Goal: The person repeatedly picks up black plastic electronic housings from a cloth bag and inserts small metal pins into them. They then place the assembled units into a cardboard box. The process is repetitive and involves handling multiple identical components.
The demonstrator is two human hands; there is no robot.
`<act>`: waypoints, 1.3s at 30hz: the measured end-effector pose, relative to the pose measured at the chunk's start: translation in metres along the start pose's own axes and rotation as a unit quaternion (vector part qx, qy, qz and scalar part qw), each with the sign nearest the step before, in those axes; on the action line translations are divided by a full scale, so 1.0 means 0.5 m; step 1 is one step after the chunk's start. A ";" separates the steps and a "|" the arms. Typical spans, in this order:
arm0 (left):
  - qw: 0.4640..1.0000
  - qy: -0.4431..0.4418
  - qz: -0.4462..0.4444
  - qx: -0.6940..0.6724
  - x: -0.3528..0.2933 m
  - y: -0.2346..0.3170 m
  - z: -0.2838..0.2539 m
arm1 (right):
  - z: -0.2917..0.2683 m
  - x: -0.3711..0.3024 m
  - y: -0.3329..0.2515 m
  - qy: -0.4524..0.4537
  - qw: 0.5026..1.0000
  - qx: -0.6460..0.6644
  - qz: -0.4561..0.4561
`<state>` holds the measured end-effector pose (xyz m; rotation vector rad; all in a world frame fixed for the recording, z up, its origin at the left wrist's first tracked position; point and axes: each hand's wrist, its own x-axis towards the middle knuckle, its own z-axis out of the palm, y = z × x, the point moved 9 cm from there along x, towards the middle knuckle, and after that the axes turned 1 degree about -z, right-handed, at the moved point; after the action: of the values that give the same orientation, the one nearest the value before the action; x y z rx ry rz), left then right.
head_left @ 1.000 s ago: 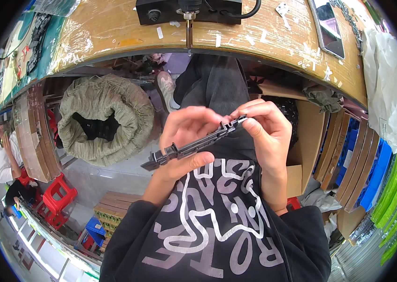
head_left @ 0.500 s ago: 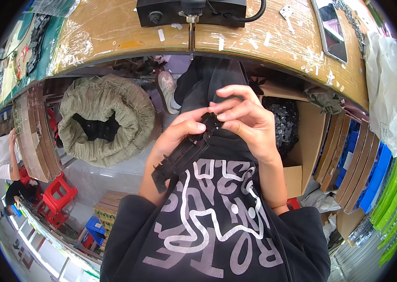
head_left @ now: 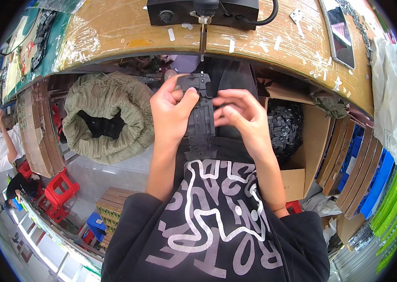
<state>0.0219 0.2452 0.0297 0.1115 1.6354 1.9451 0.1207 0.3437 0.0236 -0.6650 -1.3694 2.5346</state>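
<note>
A long black molded plastic part [head_left: 202, 117] stands almost upright in front of my lap, its far end below the table edge. My left hand [head_left: 175, 105] is closed round its upper left side, with the thumb pressed on its face. Close by its right side is my right hand [head_left: 243, 113], slightly blurred, with bent fingers apart and nothing seen in them. Its fingertips come near the part's edge; whether they touch it I cannot tell. Just beyond the part's upper end, a thin metal tip [head_left: 202, 42] points down from a black device [head_left: 231, 15] on the table.
The wooden table [head_left: 118, 33] has white scraps and a phone [head_left: 342, 42] on it. A fabric sack [head_left: 128, 122] with dark contents stands left. At right is a cardboard box [head_left: 313, 136] of small black pieces [head_left: 284, 127]. Red stools [head_left: 61, 188] and another person [head_left: 7, 145] are far left.
The black part has swung from a slant to nearly upright and its upper end has moved toward the metal tip. My right hand has come off its end and opened beside it.
</note>
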 end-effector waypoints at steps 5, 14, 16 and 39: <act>0.997 0.035 0.034 0.058 0.002 0.026 0.003 | 0.033 -0.021 0.029 -0.063 0.991 -0.019 0.116; 0.996 0.042 0.046 0.057 0.009 0.050 0.022 | 0.036 -0.017 -0.001 -0.050 0.996 0.001 0.078; 0.998 0.039 0.036 0.040 0.012 0.046 0.023 | 0.036 -0.014 -0.005 -0.049 0.996 0.010 0.070; 0.999 0.019 0.035 0.034 0.024 0.042 0.022 | 0.037 -0.006 -0.004 -0.057 0.996 0.027 0.058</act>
<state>0.0089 0.2591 0.0483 0.1614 1.7445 1.9557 0.1147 0.3298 0.0349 -0.6155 -1.3284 2.7299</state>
